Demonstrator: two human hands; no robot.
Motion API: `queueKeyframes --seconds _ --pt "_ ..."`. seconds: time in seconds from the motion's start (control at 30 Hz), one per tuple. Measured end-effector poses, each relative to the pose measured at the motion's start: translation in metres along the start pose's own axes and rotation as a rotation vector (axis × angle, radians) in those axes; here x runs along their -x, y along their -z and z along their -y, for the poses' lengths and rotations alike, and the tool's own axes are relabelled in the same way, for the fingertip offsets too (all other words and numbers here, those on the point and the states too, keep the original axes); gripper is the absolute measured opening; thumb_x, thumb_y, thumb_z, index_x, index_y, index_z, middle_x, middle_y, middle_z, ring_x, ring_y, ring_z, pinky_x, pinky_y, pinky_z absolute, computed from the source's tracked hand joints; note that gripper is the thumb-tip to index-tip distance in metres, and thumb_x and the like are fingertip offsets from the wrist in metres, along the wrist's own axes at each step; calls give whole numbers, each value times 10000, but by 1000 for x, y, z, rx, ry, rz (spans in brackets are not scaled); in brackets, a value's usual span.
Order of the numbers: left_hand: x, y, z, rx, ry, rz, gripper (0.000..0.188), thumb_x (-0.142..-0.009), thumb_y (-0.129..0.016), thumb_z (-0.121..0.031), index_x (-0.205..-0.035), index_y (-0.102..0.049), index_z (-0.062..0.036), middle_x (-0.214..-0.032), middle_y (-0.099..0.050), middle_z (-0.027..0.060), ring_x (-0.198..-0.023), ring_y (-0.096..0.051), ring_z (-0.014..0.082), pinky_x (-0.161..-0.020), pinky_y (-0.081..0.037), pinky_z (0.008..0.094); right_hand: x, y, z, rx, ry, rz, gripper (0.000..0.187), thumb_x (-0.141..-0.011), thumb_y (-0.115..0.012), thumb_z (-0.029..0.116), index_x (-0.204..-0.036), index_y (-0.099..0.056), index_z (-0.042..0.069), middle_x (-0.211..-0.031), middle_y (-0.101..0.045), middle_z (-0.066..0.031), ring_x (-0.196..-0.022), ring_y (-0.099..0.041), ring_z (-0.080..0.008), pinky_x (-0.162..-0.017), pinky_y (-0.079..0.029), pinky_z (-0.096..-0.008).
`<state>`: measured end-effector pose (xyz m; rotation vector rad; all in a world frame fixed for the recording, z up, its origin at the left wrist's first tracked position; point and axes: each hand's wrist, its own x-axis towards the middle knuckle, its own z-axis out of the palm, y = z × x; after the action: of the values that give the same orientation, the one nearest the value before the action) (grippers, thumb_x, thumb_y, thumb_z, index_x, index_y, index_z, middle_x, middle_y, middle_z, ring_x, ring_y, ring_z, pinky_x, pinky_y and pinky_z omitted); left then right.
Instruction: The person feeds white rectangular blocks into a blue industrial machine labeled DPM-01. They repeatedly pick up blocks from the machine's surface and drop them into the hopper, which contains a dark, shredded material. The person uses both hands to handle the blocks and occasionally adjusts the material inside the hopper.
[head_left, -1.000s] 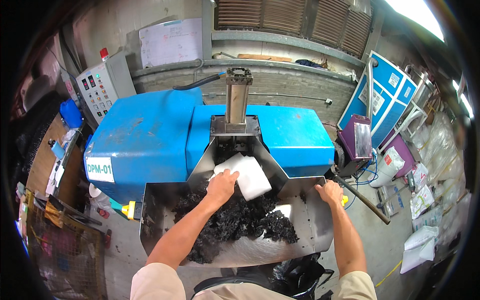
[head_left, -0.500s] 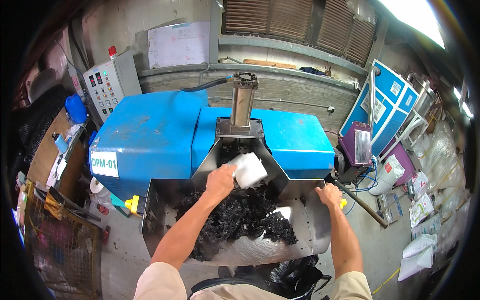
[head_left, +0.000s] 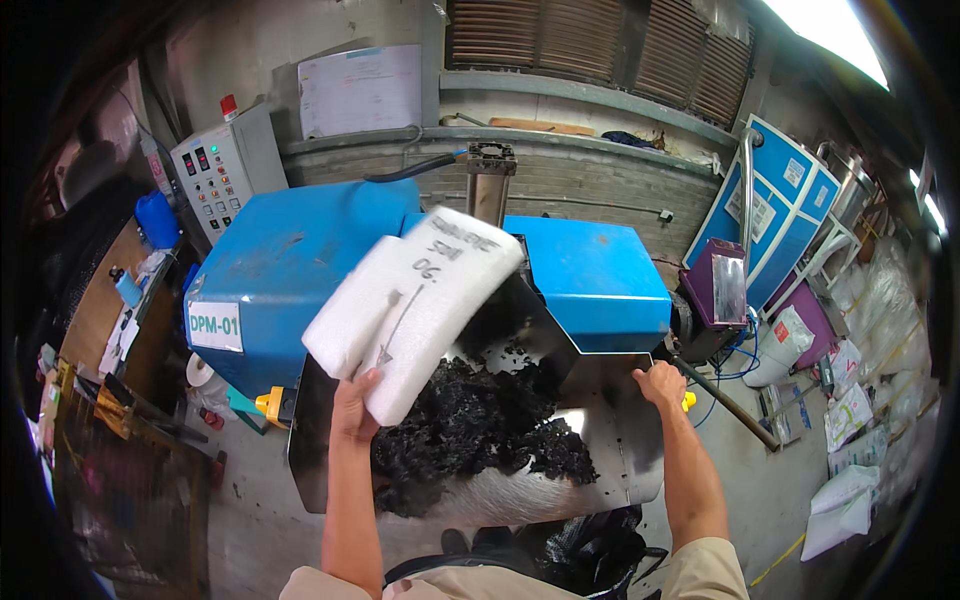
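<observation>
A thick white foam block (head_left: 440, 265) with handwriting and a drawn arrow is raised over the left part of a metal hopper (head_left: 625, 450). My left hand (head_left: 355, 405) grips its lower end, thumb on the written face. Below it, black shredded material (head_left: 470, 430) lies heaped in the hopper and up toward its throat, which the block partly hides. My right hand (head_left: 662, 385) is closed on the hopper's right rim.
Behind the hopper stands a blue machine (head_left: 600, 280) with a metal cylinder (head_left: 488, 190). A control cabinet (head_left: 215, 165) is at left; a blue panelled unit (head_left: 770, 210) and plastic bags (head_left: 840, 510) are at right. A black bag (head_left: 590, 540) lies by my feet.
My left hand has brought the foam block up and left from the hopper throat, turning its written face into view. My right hand stays on the rim.
</observation>
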<state>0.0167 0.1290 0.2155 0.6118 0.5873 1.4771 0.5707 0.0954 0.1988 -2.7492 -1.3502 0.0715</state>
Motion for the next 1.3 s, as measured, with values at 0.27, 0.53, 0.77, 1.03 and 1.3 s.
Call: queueKeyframes --seconds 0.27,0.53,0.77,1.03,1.3 --pt "-7 42 -22 103 -184 212 928 -983 -785 -474 -1682 -330 -66 -1644 -503 142 -1455 -555 339 -1181 -514 510 0 0 1 -15 6 11 545 -917 -755 512 -1172 -794 32 -1191 -784 -238 -1166 -734 -403 -1029 -545 -515" --pt "1 13 -47 103 -244 -237 701 -1101 -599 -506 -1617 -439 -60 -1573 -568 127 -1419 -574 335 -1190 -475 515 -4 -4 -6 -16 32 12 616 -906 -770 553 -1203 -776 13 -1208 -779 -245 -1173 -731 -421 -1035 -543 -528" --pt "5 28 -59 -47 -395 -219 542 -989 -729 -68 -1504 -566 -19 -1455 -660 132 -1322 -648 291 -1141 -521 462 -3 -3 -3 -18 26 6 588 -914 -763 549 -1173 -789 21 -1199 -784 -235 -1173 -732 -403 -1041 -532 -526" --pt "-7 -57 11 -1245 -595 327 648 -861 -787 67 -1454 -640 -150 -1373 -729 138 -1205 -735 303 -1025 -568 365 -7 -7 -8 -21 27 6 592 -914 -757 550 -1176 -792 20 -1191 -788 -230 -1171 -736 -396 -1037 -536 -509" --pt "-61 -45 78 -1638 -623 356 543 -838 -760 -126 -1371 -668 -173 -1352 -729 122 -1158 -718 380 -973 -589 467 -1 2 0 -37 1 41 597 -908 -780 543 -1225 -786 37 -1221 -777 -250 -1184 -729 -422 -1047 -543 -511"
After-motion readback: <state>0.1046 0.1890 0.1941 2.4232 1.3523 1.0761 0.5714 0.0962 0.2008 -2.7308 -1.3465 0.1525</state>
